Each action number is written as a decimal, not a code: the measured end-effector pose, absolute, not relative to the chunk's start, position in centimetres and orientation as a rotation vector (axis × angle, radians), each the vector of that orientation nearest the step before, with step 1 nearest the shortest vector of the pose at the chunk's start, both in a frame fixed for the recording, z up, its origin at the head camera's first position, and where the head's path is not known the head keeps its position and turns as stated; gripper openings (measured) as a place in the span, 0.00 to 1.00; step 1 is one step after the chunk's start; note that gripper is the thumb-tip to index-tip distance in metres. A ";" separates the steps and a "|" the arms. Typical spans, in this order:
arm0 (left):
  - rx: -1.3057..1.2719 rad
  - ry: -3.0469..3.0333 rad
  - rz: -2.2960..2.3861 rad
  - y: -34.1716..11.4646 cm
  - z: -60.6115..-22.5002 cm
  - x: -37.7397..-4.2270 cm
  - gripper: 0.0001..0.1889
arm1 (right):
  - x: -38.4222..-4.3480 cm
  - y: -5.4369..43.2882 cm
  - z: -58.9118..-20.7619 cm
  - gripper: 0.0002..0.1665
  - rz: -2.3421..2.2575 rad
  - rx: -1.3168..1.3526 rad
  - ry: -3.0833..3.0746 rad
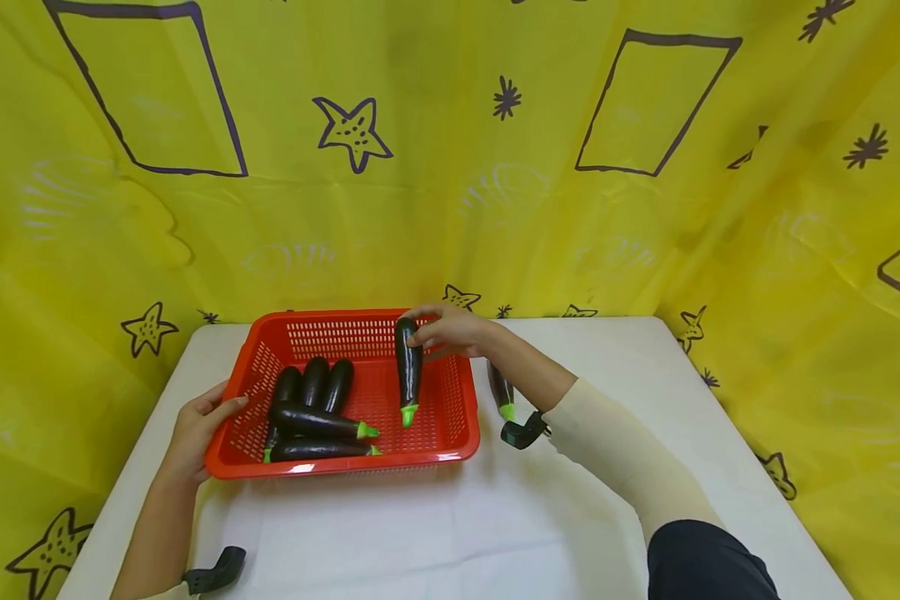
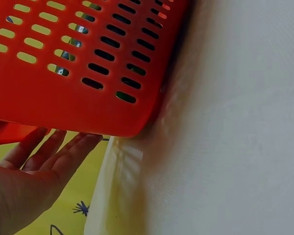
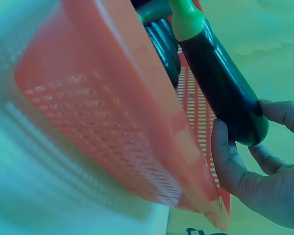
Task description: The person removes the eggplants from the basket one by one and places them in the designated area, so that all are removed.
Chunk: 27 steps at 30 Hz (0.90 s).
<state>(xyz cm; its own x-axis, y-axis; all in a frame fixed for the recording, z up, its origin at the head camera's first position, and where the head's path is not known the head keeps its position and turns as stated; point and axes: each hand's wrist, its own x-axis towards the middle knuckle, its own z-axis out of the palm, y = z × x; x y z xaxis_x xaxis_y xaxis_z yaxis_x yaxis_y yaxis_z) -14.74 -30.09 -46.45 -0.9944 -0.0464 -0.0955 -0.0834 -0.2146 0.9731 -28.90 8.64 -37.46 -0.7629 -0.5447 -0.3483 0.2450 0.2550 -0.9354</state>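
Observation:
My right hand (image 1: 453,331) pinches a dark eggplant (image 1: 408,367) near its rounded end, over the right half of a red plastic basket (image 1: 345,469). The eggplant's bright green stem end points down toward the front in the head view. In the right wrist view, thumb and fingers press on both sides of the eggplant (image 3: 225,88). My left hand (image 1: 195,429) grips the basket's left rim, thumb over the top. Its fingertips touch the rim's underside in the left wrist view. Several dark eggplants (image 1: 318,421) lie in the basket's left half, two of them crosswise in front.
Another eggplant (image 1: 501,390) lies on the white table (image 1: 570,517) right of the basket, partly hidden by my right forearm. A yellow curtain (image 1: 435,233) with drawn shapes hangs behind and beside the table. Black wrist cameras (image 1: 523,431) sit on both forearms.

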 end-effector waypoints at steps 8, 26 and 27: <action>-0.136 2.000 2.383 -30.0 -46.5 -15.1 0.15 | -28.3 10.2 -36.8 0.33 -1.643 -0.225 1.873; -0.152 2.043 2.348 -30.4 -46.7 -14.9 0.16 | -28.0 13.9 -35.9 0.32 -1.713 -0.213 1.883; -0.148 2.045 2.347 -30.4 -46.7 -14.9 0.16 | -28.0 14.2 -35.9 0.31 -1.724 -0.208 1.875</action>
<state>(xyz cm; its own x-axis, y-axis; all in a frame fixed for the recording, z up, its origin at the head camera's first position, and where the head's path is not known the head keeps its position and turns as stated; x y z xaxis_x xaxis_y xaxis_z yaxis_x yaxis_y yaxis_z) -14.91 -30.43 -46.70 -0.9952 -0.0435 -0.0877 -0.0809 -0.1386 0.9870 -28.02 14.16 -35.90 -0.8210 -0.4827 -0.3049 0.2633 0.1537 -0.9524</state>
